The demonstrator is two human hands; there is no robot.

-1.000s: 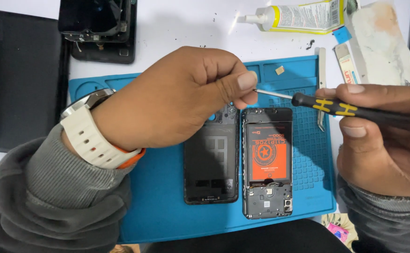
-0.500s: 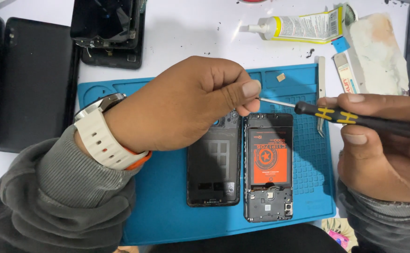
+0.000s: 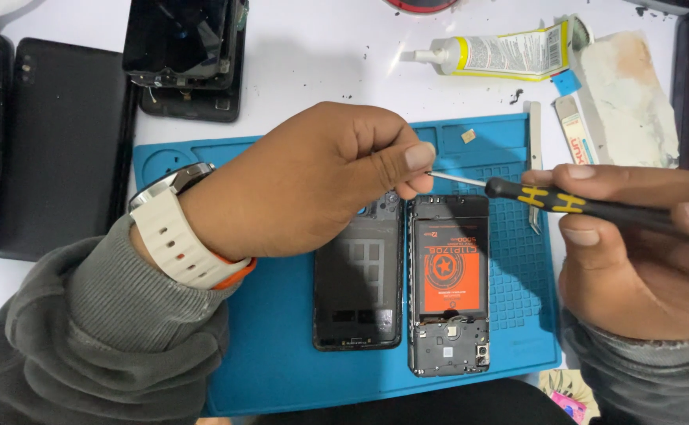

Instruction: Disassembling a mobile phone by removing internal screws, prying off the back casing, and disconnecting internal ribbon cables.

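My left hand (image 3: 313, 185), wrist in a white-strapped watch (image 3: 173, 236) and grey sleeve (image 3: 85, 330), is curled over the blue work mat (image 3: 274, 354), thumb and forefinger pinched together at the metal tip of the screwdriver (image 3: 588, 206); whether a screw sits between those fingertips is too small to tell. My right hand (image 3: 644, 252) is clamped round the screwdriver's black handle with yellow markings, holding it nearly level, shaft pointing left toward my left hand, above the top edge of the open phone. The two hands are apart, joined only through the tool. On the mat, side by side and nearly touching: a black back cover (image 3: 358, 291) lying inner side up, its upper end hidden under my left hand, and to its right the opened phone body (image 3: 448, 283), upright, with an orange-and-black battery in the middle and bare board parts at the bottom. A small tan piece (image 3: 467, 135) lies in the mat's upper tray; metal tweezers (image 3: 534, 149) lie along the mat's right part, partly behind the screwdriver. Beyond the mat on the white table (image 3: 321, 63): a yellow-labelled glue tube (image 3: 502, 53) with nozzle pointing left, a stained white cloth (image 3: 624, 90), a small flat white packet (image 3: 577, 138), a stripped phone frame with a cracked dark screen (image 3: 185, 55) at upper left, and a dark phone back (image 3: 61, 142) lying flat at far left.
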